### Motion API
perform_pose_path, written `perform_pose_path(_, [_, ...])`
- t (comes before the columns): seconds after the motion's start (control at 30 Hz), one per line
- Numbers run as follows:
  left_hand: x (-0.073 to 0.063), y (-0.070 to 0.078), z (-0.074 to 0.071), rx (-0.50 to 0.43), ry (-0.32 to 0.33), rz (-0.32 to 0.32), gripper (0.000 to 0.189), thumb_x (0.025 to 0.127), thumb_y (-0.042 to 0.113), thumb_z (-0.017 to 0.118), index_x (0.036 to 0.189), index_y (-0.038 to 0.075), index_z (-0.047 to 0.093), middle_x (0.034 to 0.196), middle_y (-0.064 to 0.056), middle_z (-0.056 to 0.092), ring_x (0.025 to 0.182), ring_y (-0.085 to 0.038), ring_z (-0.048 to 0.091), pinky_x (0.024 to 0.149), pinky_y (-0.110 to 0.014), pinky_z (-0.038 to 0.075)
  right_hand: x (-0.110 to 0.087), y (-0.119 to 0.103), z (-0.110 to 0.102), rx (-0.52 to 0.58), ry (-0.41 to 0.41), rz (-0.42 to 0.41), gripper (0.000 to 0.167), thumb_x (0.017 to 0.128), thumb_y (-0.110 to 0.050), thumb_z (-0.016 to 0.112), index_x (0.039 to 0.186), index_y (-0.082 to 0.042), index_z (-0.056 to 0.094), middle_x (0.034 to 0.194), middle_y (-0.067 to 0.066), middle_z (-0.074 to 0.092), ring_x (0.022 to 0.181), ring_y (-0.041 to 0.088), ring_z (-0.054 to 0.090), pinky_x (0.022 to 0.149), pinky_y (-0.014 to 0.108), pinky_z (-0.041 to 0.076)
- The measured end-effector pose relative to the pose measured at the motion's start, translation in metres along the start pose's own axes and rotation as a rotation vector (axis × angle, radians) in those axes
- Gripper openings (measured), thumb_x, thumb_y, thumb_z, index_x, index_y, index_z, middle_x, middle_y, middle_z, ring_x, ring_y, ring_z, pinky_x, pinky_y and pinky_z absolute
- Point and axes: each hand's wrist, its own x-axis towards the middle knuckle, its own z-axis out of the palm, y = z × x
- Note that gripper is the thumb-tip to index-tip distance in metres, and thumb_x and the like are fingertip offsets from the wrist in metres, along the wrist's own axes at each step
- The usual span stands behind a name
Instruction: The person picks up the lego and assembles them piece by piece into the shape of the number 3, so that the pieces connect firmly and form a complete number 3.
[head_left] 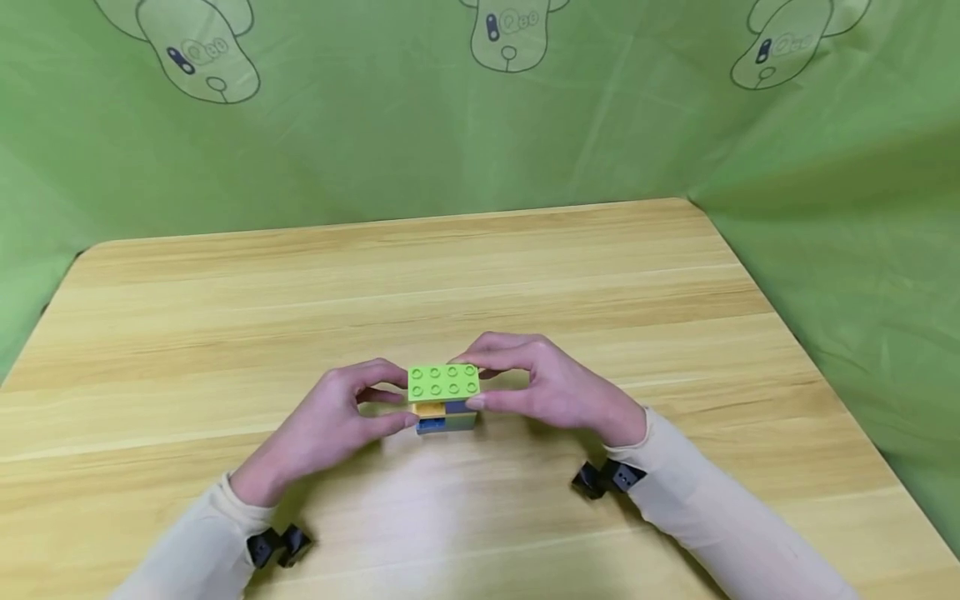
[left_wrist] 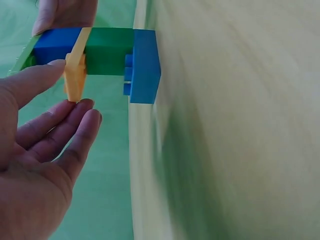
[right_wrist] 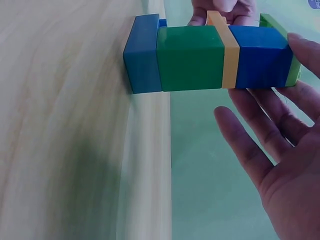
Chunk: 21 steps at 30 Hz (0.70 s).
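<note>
A small stack of toy building bricks stands on the table between both hands. Its top is a flat light green brick [head_left: 444, 383] with round studs. Below sits a dark blue brick [right_wrist: 262, 57] at the right end, then a flat orange brick [left_wrist: 76, 75]. Under the orange one come a green brick [right_wrist: 190, 57] and a blue brick [right_wrist: 142, 55] at the bottom. My left hand [head_left: 337, 417] pinches the orange brick between thumb and fingers. From the right, my right hand [head_left: 551, 379] pinches the light green brick near its end, its fingertips also by the dark blue brick.
The wooden table [head_left: 225, 333] extends around the stack. A green cloth [head_left: 420, 142] with printed cartoon heads hangs behind it and along the right side. A black device [head_left: 279, 546] sits at the left wrist, another black device [head_left: 607, 479] at the right.
</note>
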Motion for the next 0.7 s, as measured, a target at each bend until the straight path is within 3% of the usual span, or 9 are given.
perform_pose_path(0.13, [0.001, -0.001, 0.002, 0.011, 0.001, 0.002, 0.029, 0.082, 0.010, 0.080, 0.109, 0.007, 0.070, 0.114, -0.005, 0.066, 0.098, -0.022, 0.068, 0.084, -0.034, 0.056, -0.001, 0.000, 0.002, 0.029, 0.011, 0.001, 0.037, 0.089, -0.011, 0.074, 0.126, -0.009, 0.068, 0.113, -0.003, 0.063, 0.100, 0.018, 0.061, 0.089, 0.041, 0.052])
perform_pose_path(0.27, [0.001, -0.003, 0.002, 0.007, 0.025, 0.043, 0.030, 0.081, 0.007, 0.081, 0.110, 0.005, 0.071, 0.113, -0.005, 0.068, 0.098, -0.024, 0.068, 0.085, -0.037, 0.055, -0.001, -0.002, 0.004, 0.039, 0.033, 0.013, 0.038, 0.090, -0.008, 0.072, 0.127, -0.006, 0.066, 0.114, 0.000, 0.063, 0.102, 0.019, 0.062, 0.091, 0.037, 0.053])
perform_pose_path(0.43, [0.000, -0.005, 0.000, 0.044, 0.094, 0.096, 0.031, 0.080, 0.009, 0.082, 0.110, 0.005, 0.073, 0.112, -0.004, 0.069, 0.100, -0.021, 0.067, 0.086, -0.031, 0.055, 0.003, -0.006, 0.004, 0.054, 0.119, 0.099, 0.041, 0.091, -0.009, 0.071, 0.131, -0.003, 0.062, 0.114, 0.002, 0.065, 0.102, 0.020, 0.063, 0.085, 0.032, 0.056])
perform_pose_path(0.53, [0.001, -0.002, -0.001, 0.014, 0.132, 0.068, 0.031, 0.082, 0.014, 0.081, 0.111, 0.006, 0.074, 0.112, -0.004, 0.069, 0.101, -0.020, 0.067, 0.084, -0.028, 0.055, 0.008, -0.010, 0.002, 0.075, 0.201, 0.151, 0.039, 0.093, -0.013, 0.070, 0.130, -0.003, 0.062, 0.114, 0.004, 0.066, 0.103, 0.019, 0.063, 0.081, 0.032, 0.057])
perform_pose_path(0.7, [0.005, 0.004, -0.003, -0.124, 0.183, -0.005, 0.028, 0.086, 0.016, 0.079, 0.111, 0.005, 0.074, 0.113, -0.007, 0.069, 0.099, -0.022, 0.067, 0.081, -0.029, 0.056, 0.018, -0.014, 0.000, 0.058, 0.283, 0.177, 0.036, 0.096, -0.017, 0.066, 0.129, -0.003, 0.061, 0.116, 0.007, 0.066, 0.105, 0.020, 0.061, 0.083, 0.031, 0.056])
